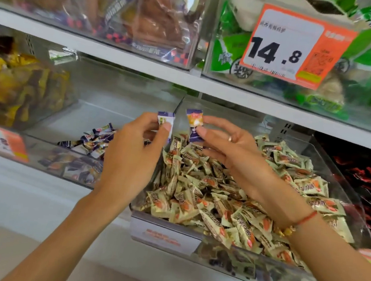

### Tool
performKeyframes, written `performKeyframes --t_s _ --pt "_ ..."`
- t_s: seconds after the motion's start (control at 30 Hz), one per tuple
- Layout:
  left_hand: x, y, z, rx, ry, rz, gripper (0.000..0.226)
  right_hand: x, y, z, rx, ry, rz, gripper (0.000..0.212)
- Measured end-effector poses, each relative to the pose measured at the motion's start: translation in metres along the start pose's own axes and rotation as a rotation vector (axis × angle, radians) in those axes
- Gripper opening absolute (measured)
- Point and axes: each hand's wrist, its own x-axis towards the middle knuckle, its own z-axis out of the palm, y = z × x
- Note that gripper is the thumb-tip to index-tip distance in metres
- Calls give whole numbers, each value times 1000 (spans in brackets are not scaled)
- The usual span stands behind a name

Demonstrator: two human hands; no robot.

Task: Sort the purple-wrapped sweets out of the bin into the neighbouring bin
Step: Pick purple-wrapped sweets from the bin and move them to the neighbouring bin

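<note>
Purple-wrapped sweets: one point(165, 120) pinched in left hand point(132, 148), another point(194, 124) pinched by right hand point(232, 150), both at 12 o'clock above clear plastic bin point(246, 266) of cream-wrapped sweets point(209, 189); neighbouring clear bin point(46, 155) at 9 o'clock holds purple pile point(94, 141).

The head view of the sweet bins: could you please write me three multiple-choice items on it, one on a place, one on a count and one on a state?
1. Where does the small heap of purple-wrapped sweets lie?
A. In the left bin
B. On the floor
C. On the top shelf

2. How many sweets are held up in the hands?
A. None
B. Two
C. Five

3. How does the right hand stand?
A. Flat on the shelf
B. Curled and holding nothing
C. Pinching a purple-wrapped sweet

Answers
1. A: the heap sits on that bin's floor, beside the right bin of cream-wrapped sweets.
2. B: the left hand pinches a sweet, the right hand another.
3. C: thumb and fingertips grip the wrapper.
</note>
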Motion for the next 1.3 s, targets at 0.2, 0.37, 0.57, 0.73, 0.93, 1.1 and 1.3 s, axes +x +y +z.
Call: performKeyframes --t_s 0.2,0.37,0.57,0.73,0.93,1.1,1.3 --pt "-7 11 8 -84 -24 25 26 -18 -2 25 55 76 -31 16" --pt "-15 13 10 -80 -54 76 38 -18 5 33 131 144 -29 15" --pt "-12 4 5 188 -52 223 33 -22 1 24 -128 43 -49 13" --pt "3 -9 -11 532 4 413 38 21 3 -41 -634 111 -41 17" --pt "2 -11 -12 564 -15 461 36 89 43 -57 -1315 -164 -43 47" --pt "3 -11 -10 552 2 444 35 114 72 -36 -1590 -368 16 77" --pt "0 -7 -10 522 15 412 32 117 67 -21 -1674 -324 65 72"
